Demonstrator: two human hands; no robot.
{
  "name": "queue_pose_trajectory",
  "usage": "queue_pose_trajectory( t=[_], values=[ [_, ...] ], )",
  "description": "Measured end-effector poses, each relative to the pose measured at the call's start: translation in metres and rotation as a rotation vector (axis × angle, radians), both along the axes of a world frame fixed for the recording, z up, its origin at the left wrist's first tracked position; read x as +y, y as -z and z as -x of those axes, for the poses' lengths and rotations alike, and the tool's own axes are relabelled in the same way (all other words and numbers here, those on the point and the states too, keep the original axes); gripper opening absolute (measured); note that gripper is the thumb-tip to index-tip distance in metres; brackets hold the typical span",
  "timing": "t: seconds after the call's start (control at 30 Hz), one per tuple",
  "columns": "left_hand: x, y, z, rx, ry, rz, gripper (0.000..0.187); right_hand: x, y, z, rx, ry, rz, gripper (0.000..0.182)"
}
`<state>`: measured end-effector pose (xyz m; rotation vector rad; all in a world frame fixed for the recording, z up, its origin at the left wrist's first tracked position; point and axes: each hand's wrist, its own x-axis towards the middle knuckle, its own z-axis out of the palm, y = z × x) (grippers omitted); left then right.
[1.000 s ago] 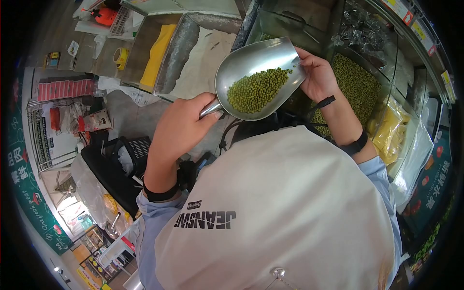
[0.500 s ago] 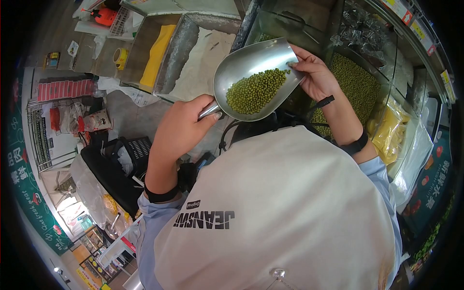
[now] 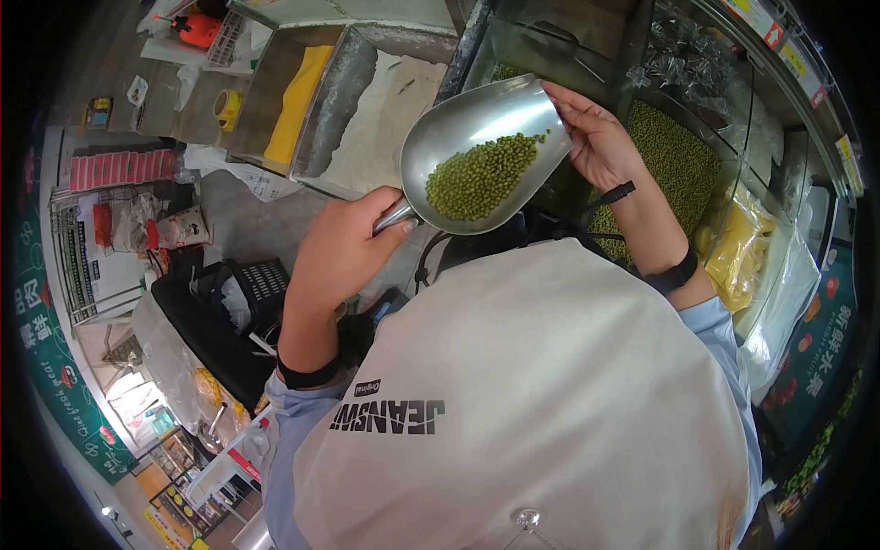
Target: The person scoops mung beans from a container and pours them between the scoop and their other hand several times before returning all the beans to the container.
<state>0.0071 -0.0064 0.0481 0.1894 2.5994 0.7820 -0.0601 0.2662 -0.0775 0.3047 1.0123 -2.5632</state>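
Note:
A shiny metal scoop [image 3: 509, 103] is held up in front of my apron, with a heap of green mung beans [image 3: 481, 177] in its bowl. My left hand [image 3: 348, 243] wraps around the scoop's short handle. At the opposite end, the fingers of my right hand [image 3: 596, 133] hold the scoop's front edge, the thumb bent near the rim. A few beans lie apart from the heap, close to that edge. Behind my right forearm is a bin of mung beans [image 3: 674, 147].
A bin of white powder [image 3: 385, 119] stands ahead, beside a compartment with a yellow sheet [image 3: 298, 105]. To the right lie yellow packets [image 3: 736, 247] in clear plastic. A black basket [image 3: 261, 284] and yellow tape roll [image 3: 227, 108] are on the left.
The scoop has shifted very slightly left and down with both hands. My right thumb has drawn back from inside the scoop toward its edge.

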Motion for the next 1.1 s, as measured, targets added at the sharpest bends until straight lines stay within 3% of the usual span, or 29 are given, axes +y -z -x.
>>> queue_pose_trajectory(
  t=[0.67,1.1],
  values=[
    [-0.010,0.011,-0.007,0.005,-0.042,-0.049,0.023,0.001,-0.005,-0.001,-0.144,0.102,-0.095,0.037],
    [-0.010,0.010,-0.007,-0.013,-0.045,-0.054,0.024,0.034,0.005,-0.003,-0.024,0.093,-0.020,0.044]
  ],
)
